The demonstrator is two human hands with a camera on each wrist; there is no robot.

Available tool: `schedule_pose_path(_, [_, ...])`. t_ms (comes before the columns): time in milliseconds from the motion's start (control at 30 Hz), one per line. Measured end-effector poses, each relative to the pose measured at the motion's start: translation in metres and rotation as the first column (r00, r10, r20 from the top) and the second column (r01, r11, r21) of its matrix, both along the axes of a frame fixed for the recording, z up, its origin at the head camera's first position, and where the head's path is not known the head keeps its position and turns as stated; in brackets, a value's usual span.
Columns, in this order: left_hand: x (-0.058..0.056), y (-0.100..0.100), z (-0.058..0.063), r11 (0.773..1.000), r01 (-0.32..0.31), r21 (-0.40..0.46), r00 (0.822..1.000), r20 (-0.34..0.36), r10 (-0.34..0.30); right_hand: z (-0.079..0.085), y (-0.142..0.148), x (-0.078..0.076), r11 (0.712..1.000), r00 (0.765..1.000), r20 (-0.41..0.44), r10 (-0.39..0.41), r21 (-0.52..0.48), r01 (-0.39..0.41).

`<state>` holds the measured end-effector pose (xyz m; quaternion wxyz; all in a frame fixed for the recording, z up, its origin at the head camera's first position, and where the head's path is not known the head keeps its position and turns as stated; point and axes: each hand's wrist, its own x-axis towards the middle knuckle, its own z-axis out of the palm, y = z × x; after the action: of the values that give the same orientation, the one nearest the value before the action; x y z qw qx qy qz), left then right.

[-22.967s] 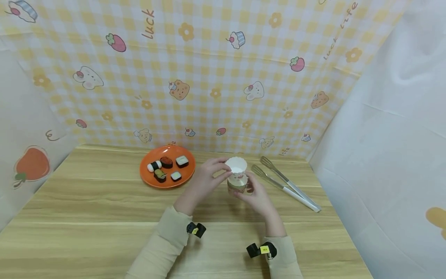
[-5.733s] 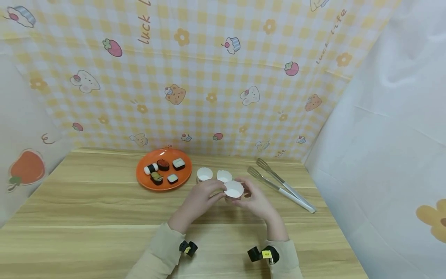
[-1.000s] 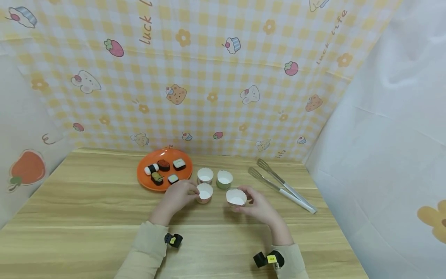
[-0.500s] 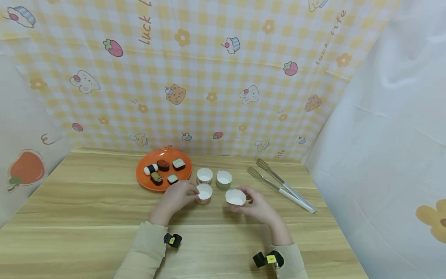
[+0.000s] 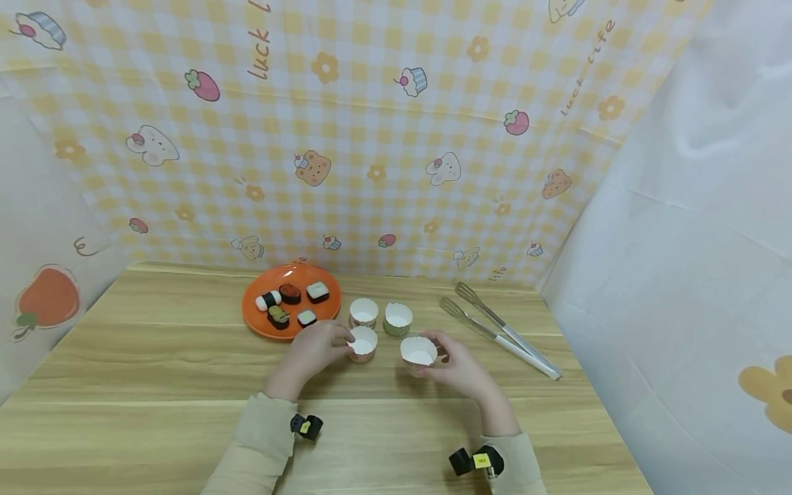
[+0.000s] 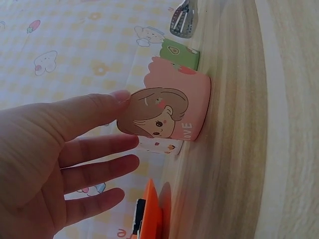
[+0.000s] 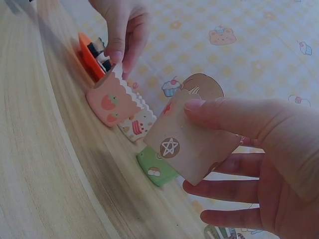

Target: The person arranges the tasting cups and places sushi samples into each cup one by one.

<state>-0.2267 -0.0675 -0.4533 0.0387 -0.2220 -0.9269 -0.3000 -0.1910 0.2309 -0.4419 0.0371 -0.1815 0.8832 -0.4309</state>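
Note:
My left hand pinches the scalloped rim of a pink paper baking cup, printed with a girl's head and strawberries, standing upright on the table. To its right, my right hand holds a beige paper baking cup between thumb and fingers. This one appears raised off the table and tilted in the right wrist view. Behind them stand two more cups: a white one with a cake print, just behind the pink cup, and a green one. The inside bottoms that show are white.
An orange plate with several sushi pieces lies left of the cups, close to my left hand. Metal tongs with slotted ends and white handles lie at the right. A checked cloth hangs behind the wooden table.
Earlier both hands held the cups stacked together; then two stood on the table. Since then the pink cup has come apart from the beige one and moved left. Over the last second nothing visibly moves.

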Motion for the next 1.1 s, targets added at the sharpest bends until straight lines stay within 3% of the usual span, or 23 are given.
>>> schedule_pose_path(367, [0.002,0.000,0.005,1.000,-0.004,0.009,1.000,0.003,0.004,0.001,0.000,0.000,1.000,1.000,0.000,-0.003,-0.002,0.003])
schedule_pose_path(633, [0.005,0.001,0.011,1.000,0.021,0.000,0.997,-0.077,-0.021,0.002,-0.001,0.001,1.000,1.000,-0.001,0.003,-0.001,-0.003])
schedule_pose_path(1100, [0.013,0.008,0.020,0.996,0.032,0.084,0.983,-0.185,-0.016,0.004,-0.002,0.002,1.000,1.000,-0.008,0.001,0.004,-0.001])
